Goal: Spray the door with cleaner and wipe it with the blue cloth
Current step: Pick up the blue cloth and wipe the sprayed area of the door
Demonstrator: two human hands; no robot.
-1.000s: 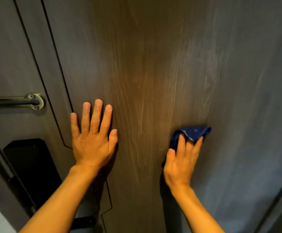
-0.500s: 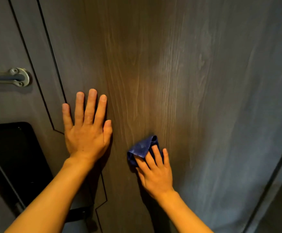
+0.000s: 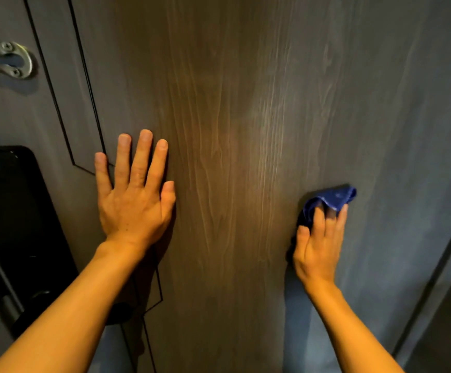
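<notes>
The dark wood-grain door [image 3: 245, 103] fills the view. My right hand [image 3: 317, 243] presses the crumpled blue cloth [image 3: 331, 197] flat against the door at the right, fingers on top of the cloth. My left hand [image 3: 135, 189] lies flat on the door at the left, fingers spread, holding nothing. No spray bottle is in view.
A metal handle mount [image 3: 14, 60] sits on the door at the upper left. A black lock panel [image 3: 9, 211] is at the left below it. Thin black inlay lines [image 3: 84, 90] run down the door. The door's right edge [image 3: 439, 265] shows at the lower right.
My right hand has swept the cloth from the middle of the door, near my left hand, out to the right and slightly up. My left hand stays flat on the door.
</notes>
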